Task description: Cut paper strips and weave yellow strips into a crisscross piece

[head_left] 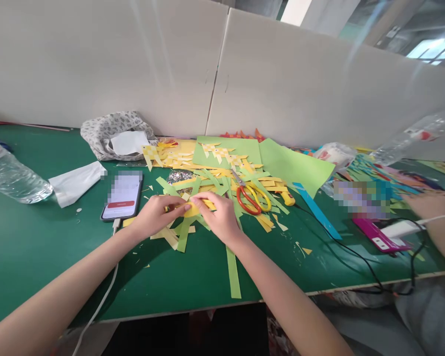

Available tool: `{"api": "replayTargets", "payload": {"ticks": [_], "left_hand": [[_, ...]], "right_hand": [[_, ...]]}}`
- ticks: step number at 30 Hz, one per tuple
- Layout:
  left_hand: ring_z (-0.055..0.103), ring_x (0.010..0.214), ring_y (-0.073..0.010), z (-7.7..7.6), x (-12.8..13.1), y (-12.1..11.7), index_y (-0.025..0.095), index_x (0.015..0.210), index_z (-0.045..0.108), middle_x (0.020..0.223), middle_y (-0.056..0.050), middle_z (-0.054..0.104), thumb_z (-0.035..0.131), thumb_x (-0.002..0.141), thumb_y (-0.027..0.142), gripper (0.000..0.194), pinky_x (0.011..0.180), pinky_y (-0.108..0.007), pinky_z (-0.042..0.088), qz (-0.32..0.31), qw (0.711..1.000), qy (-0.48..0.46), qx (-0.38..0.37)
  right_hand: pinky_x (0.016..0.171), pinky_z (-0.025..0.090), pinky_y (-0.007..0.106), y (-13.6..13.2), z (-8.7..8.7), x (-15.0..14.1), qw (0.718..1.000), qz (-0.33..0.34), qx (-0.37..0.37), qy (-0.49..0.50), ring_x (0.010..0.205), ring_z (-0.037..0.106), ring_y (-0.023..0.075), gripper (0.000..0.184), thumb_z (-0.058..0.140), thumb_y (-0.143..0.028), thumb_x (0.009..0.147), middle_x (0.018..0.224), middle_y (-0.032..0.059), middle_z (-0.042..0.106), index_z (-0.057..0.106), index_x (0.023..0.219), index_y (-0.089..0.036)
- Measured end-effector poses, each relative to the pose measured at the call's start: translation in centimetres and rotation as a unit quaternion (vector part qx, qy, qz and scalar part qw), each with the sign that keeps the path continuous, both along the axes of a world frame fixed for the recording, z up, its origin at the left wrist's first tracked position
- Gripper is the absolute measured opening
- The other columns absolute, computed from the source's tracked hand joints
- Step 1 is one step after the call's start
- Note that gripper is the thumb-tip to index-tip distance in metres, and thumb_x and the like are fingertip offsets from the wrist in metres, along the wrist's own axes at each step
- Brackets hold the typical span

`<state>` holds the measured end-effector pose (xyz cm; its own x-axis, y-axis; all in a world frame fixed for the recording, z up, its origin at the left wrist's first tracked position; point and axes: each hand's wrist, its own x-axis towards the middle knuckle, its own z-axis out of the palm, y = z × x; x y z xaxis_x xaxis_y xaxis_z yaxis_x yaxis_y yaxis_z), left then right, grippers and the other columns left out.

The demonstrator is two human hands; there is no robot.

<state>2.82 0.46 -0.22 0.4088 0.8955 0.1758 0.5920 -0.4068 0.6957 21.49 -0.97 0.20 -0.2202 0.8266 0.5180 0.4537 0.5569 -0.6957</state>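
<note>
A small yellow paper piece is pinched between the fingertips of my left hand and my right hand, just above the table. Its exact folds are partly hidden by the fingers. Under and around both hands lie loose green paper strips and yellow paper strips. Scissors with red and yellow handles rest on the strips to the right of my right hand. Behind them, several woven yellow-and-white paper shapes lie on a green paper sheet.
On the green table a phone charges at left, near a water bottle and a patterned cloth bag. A yellow-handled tool trails a black cord. At right are a magenta power strip and another person's hand.
</note>
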Motion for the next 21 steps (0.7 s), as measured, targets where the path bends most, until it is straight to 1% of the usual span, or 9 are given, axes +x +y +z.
{"api": "replayTargets", "payload": {"ticks": [2,4,7,9,12,14,16,18,21], "left_hand": [[0.054,0.061,-0.0149,-0.3,-0.2,0.1,0.022,0.089,0.066,0.073,-0.001,0.065,0.051,0.084,0.048,0.031,0.05,-0.024,0.032,0.062,0.991,0.091,0.076],[0.055,0.064,-0.0167,-0.4,-0.4,0.1,0.021,0.084,0.064,0.072,-0.002,0.064,0.054,0.08,0.05,0.031,0.048,-0.024,0.029,0.1,0.976,0.155,0.113],[0.056,0.067,-0.0192,-0.3,-0.5,0.1,0.021,0.074,0.06,0.071,-0.003,0.063,0.055,0.077,0.053,0.033,0.045,-0.024,0.026,0.104,0.968,0.203,0.104],[0.056,0.068,-0.0201,-0.3,-0.4,0.1,0.021,0.07,0.059,0.071,-0.003,0.063,0.055,0.076,0.05,0.03,0.045,-0.025,0.026,0.098,0.969,0.21,0.088],[0.056,0.064,-0.0177,-0.2,-0.3,0.1,0.022,0.068,0.061,0.072,-0.002,0.064,0.056,0.076,0.043,0.023,0.048,-0.025,0.031,0.107,0.98,0.162,0.046],[0.055,0.062,-0.0159,0.0,-0.2,0.2,0.022,0.068,0.063,0.072,-0.001,0.065,0.057,0.076,0.042,0.023,0.052,-0.026,0.034,0.112,0.988,0.108,0.01],[0.053,0.062,-0.015,0.3,0.0,0.3,0.021,0.068,0.063,0.07,-0.001,0.065,0.057,0.078,0.044,0.025,0.055,-0.027,0.036,0.105,0.993,0.047,-0.022],[0.051,0.062,-0.014,0.7,0.3,0.3,0.02,0.067,0.063,0.069,-0.001,0.063,0.056,0.08,0.046,0.029,0.056,-0.026,0.036,0.099,0.993,-0.026,-0.049],[0.047,0.058,-0.0115,1.4,1.0,0.3,0.019,0.07,0.062,0.067,0.0,0.058,0.058,0.079,0.049,0.031,0.053,-0.025,0.034,0.103,0.98,-0.143,-0.095]], "right_hand": [[0.059,0.05,0.027,0.4,-0.1,0.7,0.998,-0.048,-0.005,0.042,0.067,0.065,0.0149,0.018,0.058,-0.037,0.086,0.08,0.0022,0.072,0.069,0.087,-0.022],[0.049,0.045,0.026,1.0,-0.1,1.5,0.99,-0.1,-0.041,0.093,0.053,0.059,0.0125,0.02,0.061,-0.04,0.083,0.074,0.0013,0.07,0.069,0.085,-0.022],[0.041,0.039,0.023,1.6,-0.1,2.0,0.964,-0.148,-0.113,0.188,0.043,0.05,0.0088,0.024,0.066,-0.044,0.077,0.07,-0.0002,0.066,0.067,0.086,-0.022],[0.042,0.041,0.022,1.9,0.0,2.1,0.941,-0.151,-0.157,0.259,0.045,0.052,0.0075,0.028,0.068,-0.045,0.074,0.077,0.0004,0.066,0.065,0.088,-0.021],[0.051,0.05,0.022,2.2,0.1,2.1,0.905,-0.138,-0.206,0.346,0.057,0.06,0.0083,0.035,0.075,-0.04,0.067,0.093,0.0022,0.065,0.061,0.091,-0.02],[0.06,0.054,0.024,2.4,0.1,2.1,0.889,-0.129,-0.223,0.379,0.064,0.064,0.0103,0.039,0.079,-0.035,0.062,0.091,0.0019,0.066,0.06,0.092,-0.018],[0.065,0.056,0.025,2.5,0.1,2.1,0.88,-0.119,-0.237,0.394,0.068,0.067,0.0121,0.04,0.08,-0.033,0.061,0.083,0.0014,0.067,0.06,0.092,-0.017],[0.065,0.056,0.025,2.6,0.1,2.2,0.876,-0.117,-0.245,0.399,0.068,0.068,0.0135,0.039,0.078,-0.036,0.063,0.077,0.0016,0.068,0.062,0.092,-0.016],[0.061,0.056,0.026,2.7,0.0,2.2,0.877,-0.137,-0.239,0.394,0.063,0.069,0.015,0.038,0.075,-0.043,0.065,0.077,0.0016,0.067,0.062,0.089,-0.017]]}}
